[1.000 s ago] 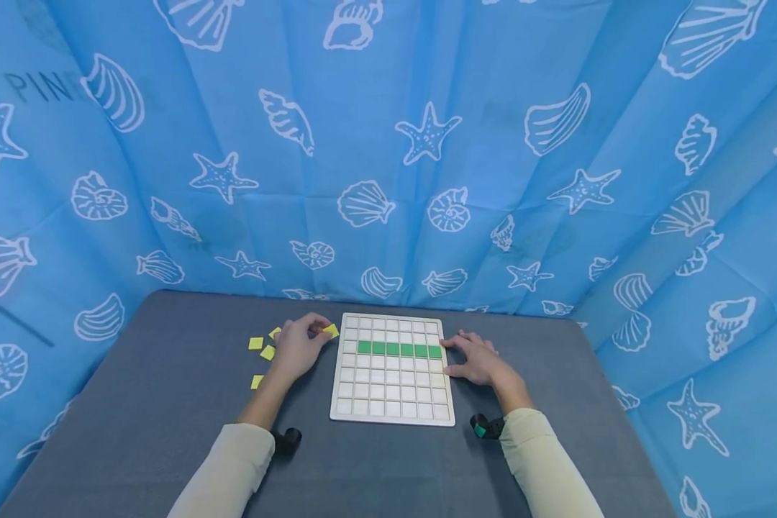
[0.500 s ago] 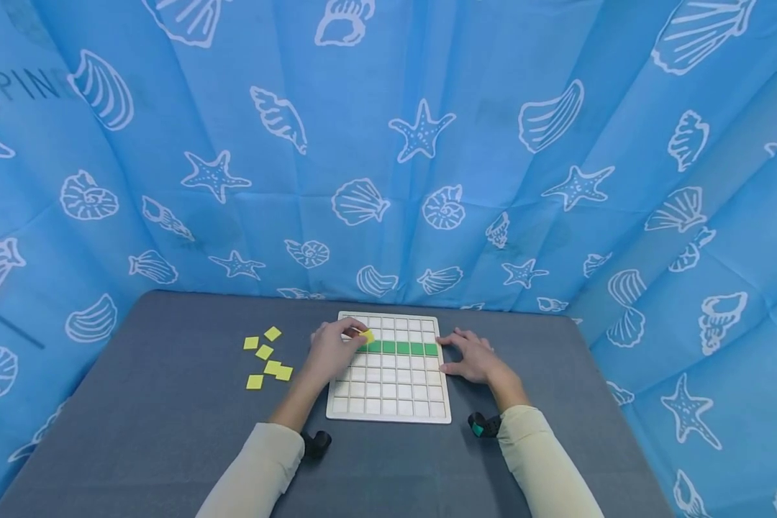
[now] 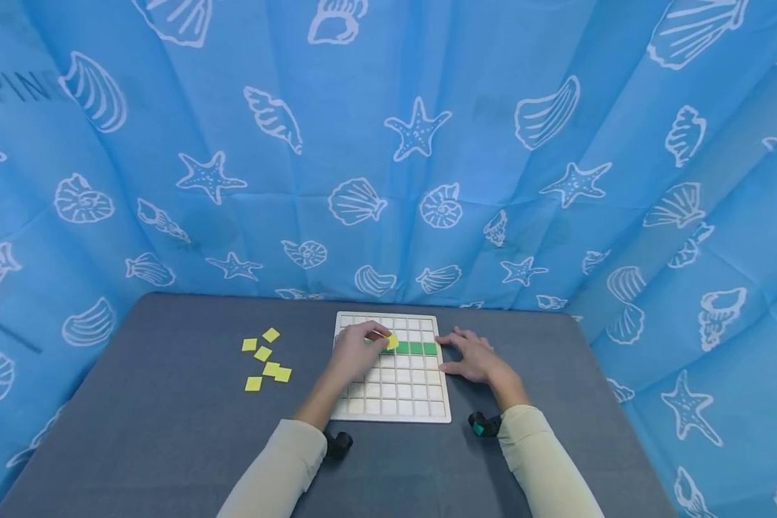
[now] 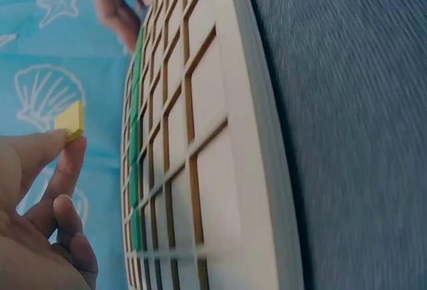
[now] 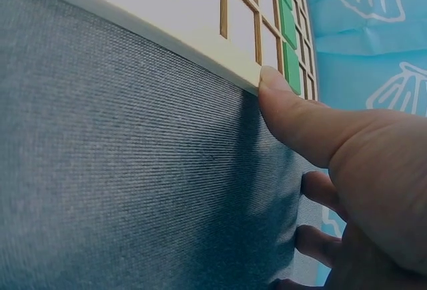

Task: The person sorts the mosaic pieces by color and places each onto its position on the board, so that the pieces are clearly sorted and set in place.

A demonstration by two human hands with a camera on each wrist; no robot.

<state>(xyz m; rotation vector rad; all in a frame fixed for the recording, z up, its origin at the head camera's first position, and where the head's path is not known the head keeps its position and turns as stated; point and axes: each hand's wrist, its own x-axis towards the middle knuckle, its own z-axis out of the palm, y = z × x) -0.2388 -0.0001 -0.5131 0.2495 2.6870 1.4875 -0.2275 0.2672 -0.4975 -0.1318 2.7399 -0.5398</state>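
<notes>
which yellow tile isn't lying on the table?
The yellow tile pinched between the left hand's thumb and finger, over the board. The other six yellow tiles lie loose on the table, left of the board.

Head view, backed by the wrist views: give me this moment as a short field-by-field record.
Board: pale grid, lying on the gray table
Left hand: pinches a yellow tile, raised off the board
Right hand: thumb touches the board's right edge
Green tiles: one row, partly hidden by the left hand in the head view
Loose yellow tiles: six, left of the board
Backdrop: blue curtain, white shells and starfish
</notes>
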